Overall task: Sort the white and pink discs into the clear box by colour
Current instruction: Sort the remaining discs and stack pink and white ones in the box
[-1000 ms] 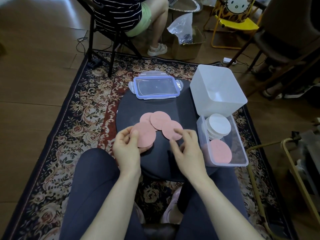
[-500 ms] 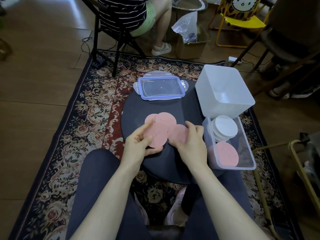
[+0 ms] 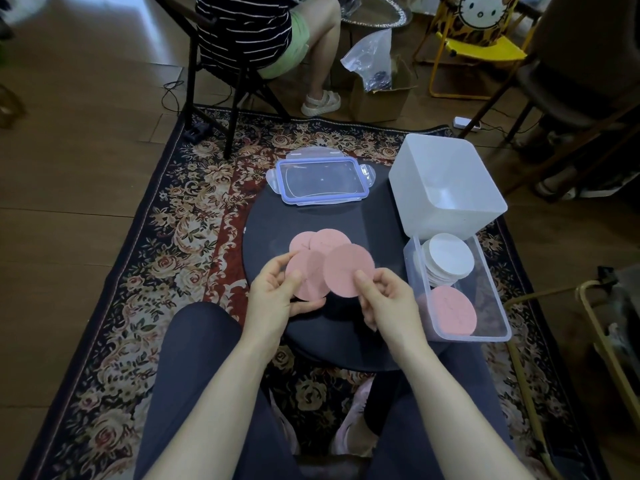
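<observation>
My left hand [image 3: 273, 299] pinches a pink disc [image 3: 308, 277] lifted above the dark round table [image 3: 374, 223]. My right hand [image 3: 384, 301] pinches a second pink disc [image 3: 346, 268], which overlaps the first. Two more pink discs [image 3: 318, 239] lie overlapping on the table just beyond. The clear box [image 3: 498, 306] stands at the table's right edge. A stack of white discs [image 3: 448, 258] fills its far half and a pink disc [image 3: 452, 313] lies in its near half.
A blue-rimmed clear lid [image 3: 322, 181] lies at the table's far edge. A large white tub [image 3: 446, 188] stands behind the clear box. A patterned rug [image 3: 162, 258] covers the floor. A person on a chair [image 3: 249, 39] sits beyond, next to a cardboard box [image 3: 377, 95].
My right hand picked a pink disc up off the table and now holds it raised over the left hand's disc. Both hands drew back slightly toward me.
</observation>
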`<state>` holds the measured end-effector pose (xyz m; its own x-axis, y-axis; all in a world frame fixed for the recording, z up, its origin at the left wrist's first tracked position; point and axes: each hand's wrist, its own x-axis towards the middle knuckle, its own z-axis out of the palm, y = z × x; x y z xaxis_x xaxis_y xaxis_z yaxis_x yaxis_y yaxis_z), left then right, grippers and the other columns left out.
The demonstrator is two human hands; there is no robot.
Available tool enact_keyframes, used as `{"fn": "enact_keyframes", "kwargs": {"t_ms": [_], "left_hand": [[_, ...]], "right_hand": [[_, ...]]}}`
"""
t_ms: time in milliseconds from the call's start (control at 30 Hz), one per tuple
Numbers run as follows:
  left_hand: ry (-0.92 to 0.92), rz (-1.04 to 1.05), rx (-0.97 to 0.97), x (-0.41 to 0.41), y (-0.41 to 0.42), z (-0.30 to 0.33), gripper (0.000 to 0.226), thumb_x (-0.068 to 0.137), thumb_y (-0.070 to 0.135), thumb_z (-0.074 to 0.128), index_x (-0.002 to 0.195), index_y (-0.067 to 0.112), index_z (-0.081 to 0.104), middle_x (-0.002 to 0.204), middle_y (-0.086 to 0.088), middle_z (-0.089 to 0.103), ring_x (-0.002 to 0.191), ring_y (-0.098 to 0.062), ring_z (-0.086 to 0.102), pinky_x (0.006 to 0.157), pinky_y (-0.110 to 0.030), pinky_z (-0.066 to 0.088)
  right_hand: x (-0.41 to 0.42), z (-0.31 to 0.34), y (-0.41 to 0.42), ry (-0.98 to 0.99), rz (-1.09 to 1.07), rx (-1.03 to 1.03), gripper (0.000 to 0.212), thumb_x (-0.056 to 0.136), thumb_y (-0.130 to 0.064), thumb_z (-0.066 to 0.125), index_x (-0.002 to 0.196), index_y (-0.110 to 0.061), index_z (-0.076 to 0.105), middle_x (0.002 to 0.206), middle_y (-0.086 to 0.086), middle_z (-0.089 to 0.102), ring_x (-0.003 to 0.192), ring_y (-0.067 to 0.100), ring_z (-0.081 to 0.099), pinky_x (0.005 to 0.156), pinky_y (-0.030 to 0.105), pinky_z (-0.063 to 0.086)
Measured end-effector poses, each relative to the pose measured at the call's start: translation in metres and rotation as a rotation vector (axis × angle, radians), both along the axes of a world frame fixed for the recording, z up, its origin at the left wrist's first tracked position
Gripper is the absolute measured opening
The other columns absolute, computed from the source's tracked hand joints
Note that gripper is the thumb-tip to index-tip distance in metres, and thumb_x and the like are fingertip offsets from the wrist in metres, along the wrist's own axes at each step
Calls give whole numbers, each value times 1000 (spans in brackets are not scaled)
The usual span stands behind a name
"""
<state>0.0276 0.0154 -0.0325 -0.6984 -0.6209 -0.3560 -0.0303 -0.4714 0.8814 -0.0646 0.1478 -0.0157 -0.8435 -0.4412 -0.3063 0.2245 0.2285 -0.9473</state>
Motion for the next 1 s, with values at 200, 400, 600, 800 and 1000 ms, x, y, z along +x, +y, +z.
{"fn": "enact_keyframes", "kwargs": {"t_ms": [200, 400, 600, 800, 1000], "left_hand": [[34, -53, 14, 4, -2, 0, 11, 94, 13, 57, 101, 7, 63, 96, -8, 71, 84, -25, 71, 66, -39, 61], [58, 88, 82, 2, -2, -5, 6, 97, 10, 52, 102, 6, 53, 113, -14, 62, 88, -22, 70, 69, -47, 60], [103, 192, 130, 1, -2, -5, 25, 98, 2, 47, 122, 10, 51, 128, -12, 57, 104, -23, 65, 76, -47, 59], [130, 217, 127, 0, 0, -5, 46, 97, -6, 43, 132, 24, 45, 133, -6, 54, 114, -27, 61, 75, -46, 59], [138, 194, 159, 1, -1, -4, 43, 96, -8, 43, 124, 24, 51, 132, -7, 56, 110, -25, 63, 77, -45, 59]], "right_hand": [[2, -1, -11, 28, 151, 60, 20, 92, -23, 61, 76, -15, 54, 51, -3, 49, 39, 7, 36, 39, 15, 30], [-11, -7, -19, 420, 129, 270, 10, 95, -33, 52, 96, -26, 59, 84, -13, 62, 70, 7, 59, 69, 32, 46], [-17, -10, -16, 820, 382, 679, 29, 94, -36, 50, 123, -30, 51, 102, -4, 38, 83, 22, 55, 62, 33, 43], [-3, -9, -2, 830, 321, 676, 16, 94, -40, 48, 104, -30, 53, 95, -5, 37, 75, 20, 53, 56, 32, 45], [14, -8, 19, 729, 233, 636, 12, 91, -39, 55, 98, -29, 55, 99, -9, 40, 74, 15, 55, 58, 31, 44]]}}
